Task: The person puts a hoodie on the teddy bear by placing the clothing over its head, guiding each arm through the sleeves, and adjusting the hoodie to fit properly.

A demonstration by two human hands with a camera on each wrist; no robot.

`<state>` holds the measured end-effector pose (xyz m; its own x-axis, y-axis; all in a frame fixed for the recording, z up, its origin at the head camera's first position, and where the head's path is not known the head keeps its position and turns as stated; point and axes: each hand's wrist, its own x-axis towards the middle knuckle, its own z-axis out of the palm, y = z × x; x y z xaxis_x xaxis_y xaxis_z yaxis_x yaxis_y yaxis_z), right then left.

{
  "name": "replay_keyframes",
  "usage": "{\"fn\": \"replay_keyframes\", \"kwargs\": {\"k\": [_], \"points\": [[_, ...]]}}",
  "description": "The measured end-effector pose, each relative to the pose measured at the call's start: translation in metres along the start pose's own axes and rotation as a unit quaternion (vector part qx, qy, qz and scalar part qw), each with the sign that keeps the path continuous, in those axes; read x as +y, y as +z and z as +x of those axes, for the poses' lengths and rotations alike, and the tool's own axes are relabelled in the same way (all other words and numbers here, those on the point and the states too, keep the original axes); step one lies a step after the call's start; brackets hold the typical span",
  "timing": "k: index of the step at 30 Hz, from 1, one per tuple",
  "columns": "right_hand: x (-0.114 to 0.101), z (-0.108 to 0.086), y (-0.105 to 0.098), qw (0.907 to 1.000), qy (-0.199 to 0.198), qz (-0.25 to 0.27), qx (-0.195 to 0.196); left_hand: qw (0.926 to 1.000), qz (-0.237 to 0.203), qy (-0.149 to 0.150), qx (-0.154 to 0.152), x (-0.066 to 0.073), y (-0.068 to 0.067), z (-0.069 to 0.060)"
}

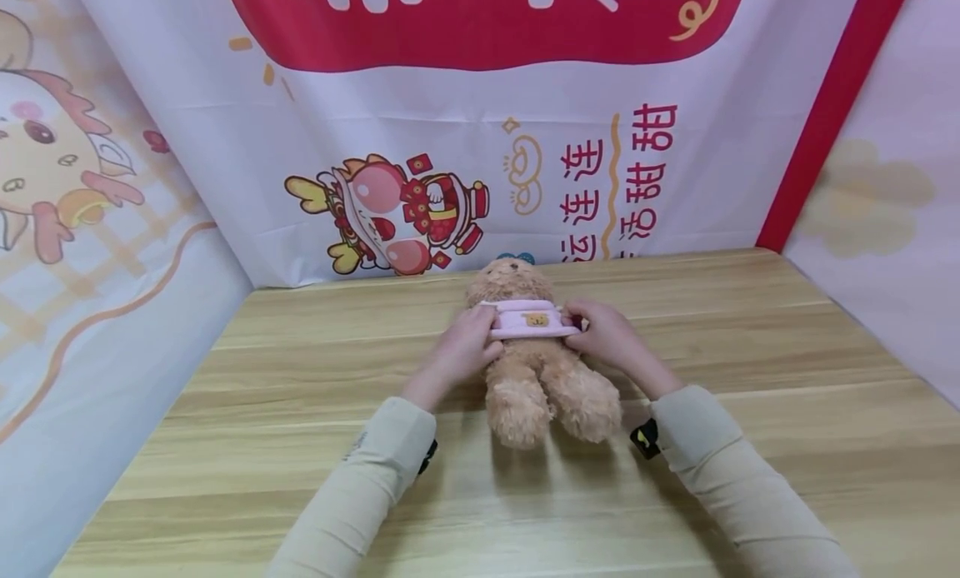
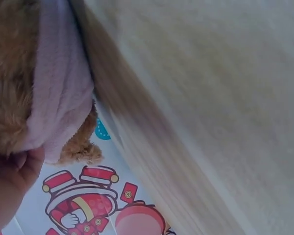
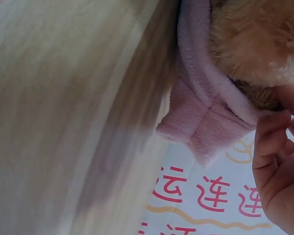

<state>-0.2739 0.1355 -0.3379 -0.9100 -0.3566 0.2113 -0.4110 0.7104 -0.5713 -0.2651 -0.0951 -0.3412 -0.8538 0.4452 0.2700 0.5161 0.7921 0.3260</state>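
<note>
Both your left grip (image 1: 467,342) and right grip (image 1: 606,336) pinch the pink top (image 1: 513,321); the teddy bear (image 1: 534,357) lies head toward twelve o'clock.

Tan bear (image 1: 531,356), pink shirt (image 1: 513,318), streaky light-brown table (image 1: 300,378)

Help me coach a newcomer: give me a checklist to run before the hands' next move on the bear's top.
1. Bear with its legs towards the person: ok.
2. Top with its badge in sight: ok.
3. Left hand gripping the top: ok.
4. Right hand gripping the top: ok.
5. Top down to the legs: not ok; fur shows between.
6. Top smooth behind the bear: cannot tell; hidden.
</note>
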Motion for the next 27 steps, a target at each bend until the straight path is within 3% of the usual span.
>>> {"fn": "replay_keyframes", "kwargs": {"k": [4,7,10,13,17,21,27], "points": [[-0.006,-0.001,-0.001,0.9999,-0.004,-0.001,0.011,0.9959,0.063,-0.028,0.059,0.002,0.001,-0.003],[-0.01,-0.002,-0.001,0.9999,-0.001,0.004,0.011,0.9857,0.116,-0.002,0.122,0.003,0.001,-0.007],[-0.012,-0.002,-0.001,0.9999,-0.005,0.009,0.009,0.9749,0.151,0.037,0.159,0.002,0.001,-0.009],[-0.014,-0.003,-0.003,0.9996,-0.016,0.024,-0.003,0.9749,0.147,0.046,0.161,0.002,0.0,-0.011],[-0.015,0.0,-0.005,0.9988,-0.015,0.046,-0.013,0.9838,0.098,0.042,0.144,0.001,0.0,-0.011],[-0.017,0.009,-0.005,0.9985,0.012,0.051,0.017,0.9897,0.051,0.064,0.118,-0.001,0.002,-0.009],[-0.01,0.027,-0.003,0.9932,0.078,0.067,0.056,0.9916,0.008,0.101,0.081,-0.003,0.004,-0.006]]}}
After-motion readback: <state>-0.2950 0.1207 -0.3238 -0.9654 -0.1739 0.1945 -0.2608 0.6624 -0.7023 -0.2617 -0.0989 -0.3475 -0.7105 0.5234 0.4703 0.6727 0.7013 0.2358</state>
